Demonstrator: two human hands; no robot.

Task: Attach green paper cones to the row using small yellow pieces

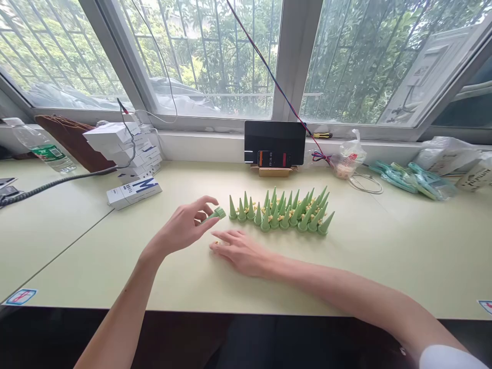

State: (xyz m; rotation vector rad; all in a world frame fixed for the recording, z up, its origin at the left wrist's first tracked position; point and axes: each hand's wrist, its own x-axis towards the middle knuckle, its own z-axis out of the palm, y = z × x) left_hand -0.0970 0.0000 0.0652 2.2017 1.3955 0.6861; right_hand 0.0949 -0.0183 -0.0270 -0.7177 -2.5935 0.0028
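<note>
Windows [346, 66] back a pale table [184, 287] bearing green cones [284, 221]. The left hand [185, 223] holds another cone [219, 212]; the right hand [243, 253] is at a yellow bit [217, 243], its grip unclear.

1. Two bare hands: one left hand [188, 223], one right hand [241, 253].
2. Roughly two dozen green cones [265, 221] standing right of centre, overlapping too much for an exact count.
3. One green piece [219, 212] in the left hand.
4. Several small yellow pieces [280, 219] among the cones, too tiny to count.
5. One clear bottle [49, 152], far left.
6. One white box [134, 192] lying apart, left; the white stack [113, 134] beyond it, number unclear.
7. One black tablet [274, 136], one phone [269, 159], far centre.
8. Two stickers [21, 296], near left and near right.
</note>
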